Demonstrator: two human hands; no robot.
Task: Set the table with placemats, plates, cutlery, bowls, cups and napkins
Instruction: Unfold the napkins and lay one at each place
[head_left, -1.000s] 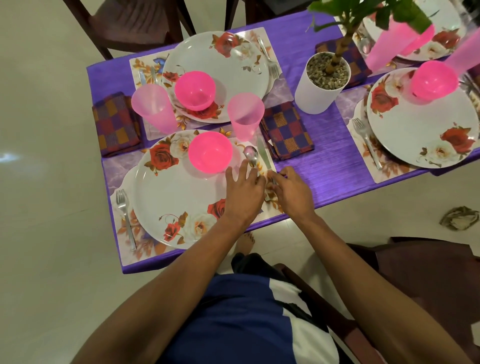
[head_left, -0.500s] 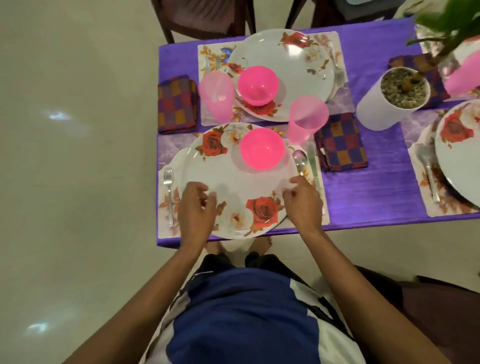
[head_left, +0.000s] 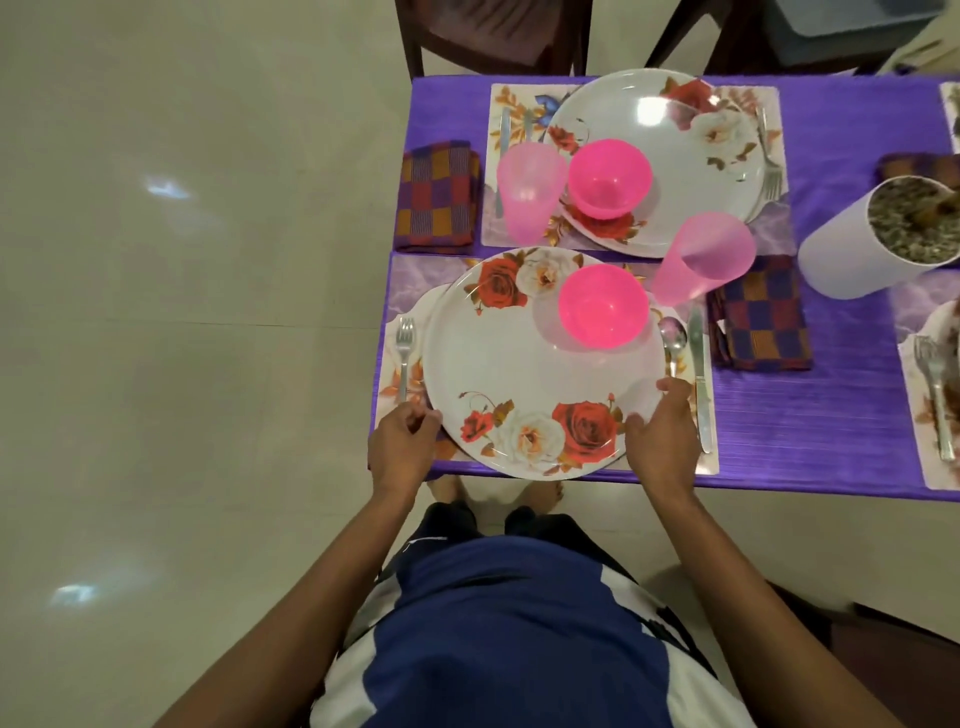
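A white rose-patterned plate (head_left: 498, 364) lies on a floral placemat (head_left: 410, 278) at the table's near left corner. On its far right part stands a pink bowl (head_left: 602, 306). My left hand (head_left: 402, 447) grips the plate's near left rim with curled fingers. My right hand (head_left: 662, 436) holds the near right rim, thumb on top. A fork (head_left: 404, 353) lies left of the plate, a spoon (head_left: 672, 338) and knife (head_left: 698, 379) to the right. A pink cup (head_left: 696, 260) and a checked napkin (head_left: 761, 317) sit beyond the cutlery.
Behind is a second setting: plate (head_left: 675, 156), pink bowl (head_left: 608, 176), pink cup (head_left: 527, 192), checked napkin (head_left: 439, 197). A white plant pot (head_left: 852, 249) stands to the right, with another fork (head_left: 935, 384) past it. Dark chairs (head_left: 493, 36) stand at the far side.
Both hands left the spoon and knife at the plate's right. My left hand crossed to the plate's left side, and both now hold its near rim.
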